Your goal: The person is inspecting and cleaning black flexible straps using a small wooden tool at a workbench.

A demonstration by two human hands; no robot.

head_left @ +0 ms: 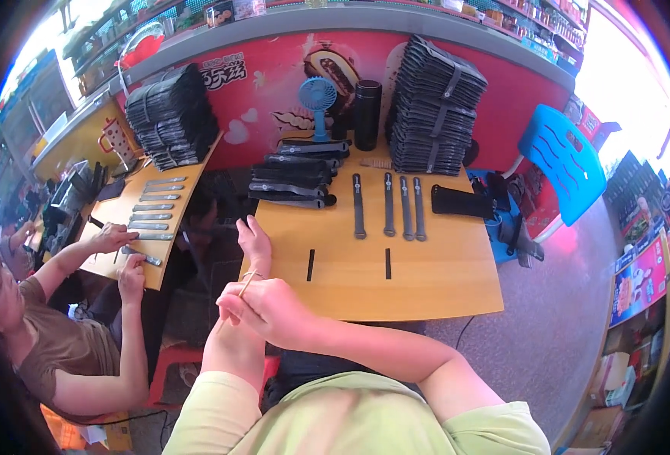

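Observation:
My right hand (280, 309) reaches across to my left wrist and pinches a thin tan elastic band (247, 283) there. My left hand (256, 244) is raised past the table's left edge, its fingers stretched out and holding nothing. On the wooden table (350, 297) lie several dark grey straps (358, 206), set out lengthwise side by side. Behind my left hand is a loose pile of dark straps (289, 178). A black flat strap or pouch (462, 202) rests by the right edge.
Tall bundled stacks (434, 114) of dark straps, a black bottle (368, 114) and a blue fan (317, 102) stand at the back. Two dark slots mark the tabletop. At left, a co-worker (69, 326) handles straps at another table. A blue chair (564, 163) stands right.

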